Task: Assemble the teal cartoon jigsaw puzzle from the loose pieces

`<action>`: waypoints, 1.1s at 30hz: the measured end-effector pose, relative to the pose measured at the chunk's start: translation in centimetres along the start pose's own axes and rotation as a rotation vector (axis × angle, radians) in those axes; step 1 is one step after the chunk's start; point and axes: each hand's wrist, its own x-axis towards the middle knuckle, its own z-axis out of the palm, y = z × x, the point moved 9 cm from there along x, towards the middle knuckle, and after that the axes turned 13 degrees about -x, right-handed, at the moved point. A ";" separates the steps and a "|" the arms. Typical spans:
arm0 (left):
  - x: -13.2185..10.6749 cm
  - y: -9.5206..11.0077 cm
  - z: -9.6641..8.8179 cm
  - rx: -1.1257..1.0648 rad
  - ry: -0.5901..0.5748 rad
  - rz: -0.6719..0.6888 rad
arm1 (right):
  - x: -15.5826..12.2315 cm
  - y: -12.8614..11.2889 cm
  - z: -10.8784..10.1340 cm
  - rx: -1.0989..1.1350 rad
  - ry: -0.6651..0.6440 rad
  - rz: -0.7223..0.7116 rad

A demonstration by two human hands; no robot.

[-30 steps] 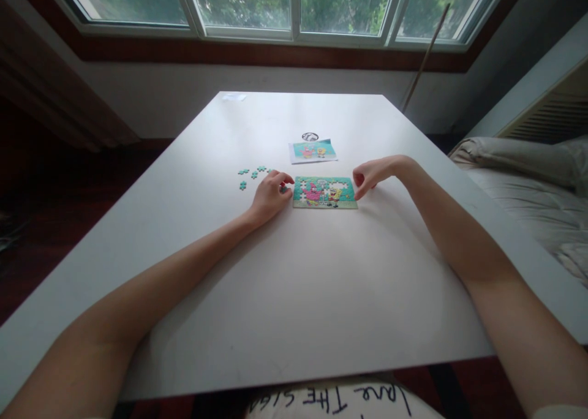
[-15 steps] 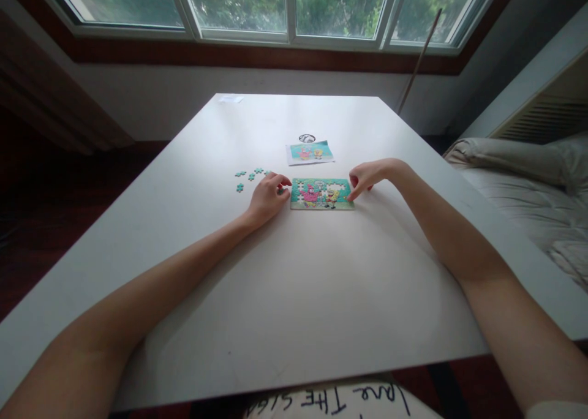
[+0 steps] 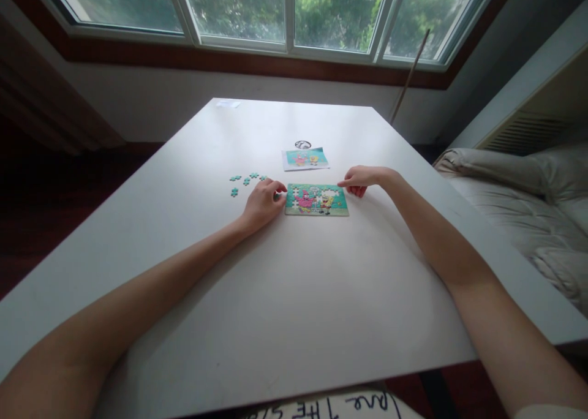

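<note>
A small cartoon jigsaw puzzle [image 3: 316, 209] lies flat on the white table, with gaps in its left part and along its upper right. At its left edge rests my left hand [image 3: 264, 203], fingers curved, thumb and index finger apart around a gap. Something small and greenish shows in that gap, too small to make out. My right hand [image 3: 361, 180] is at the puzzle's top right corner, index finger stretched towards it and the other fingers curled under. Whether that fingertip touches the puzzle I cannot tell. Several loose green jigsaw pieces [image 3: 246, 181] lie left of my left hand.
Behind the puzzle lies a reference picture [image 3: 307, 159] with the same cartoon figures, and beyond it a round black-and-white emblem [image 3: 302, 144]. A pale paper [image 3: 228, 103] is at the table's [image 3: 294, 296] far left corner. A cushioned seat [image 3: 500, 204] stands on the right.
My right hand has moved up from the puzzle's right edge to its top right corner, index finger now extended. My left hand stays at the left edge. The whole view has shifted slightly.
</note>
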 end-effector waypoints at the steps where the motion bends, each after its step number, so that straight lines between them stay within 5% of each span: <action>1: 0.0 0.0 0.0 0.008 0.001 0.003 | 0.0 0.0 0.0 0.012 0.001 0.004; 33: 0.0 0.5 0.4 0.131 -0.020 0.085 | 0.4 0.1 -0.1 0.024 0.005 -0.015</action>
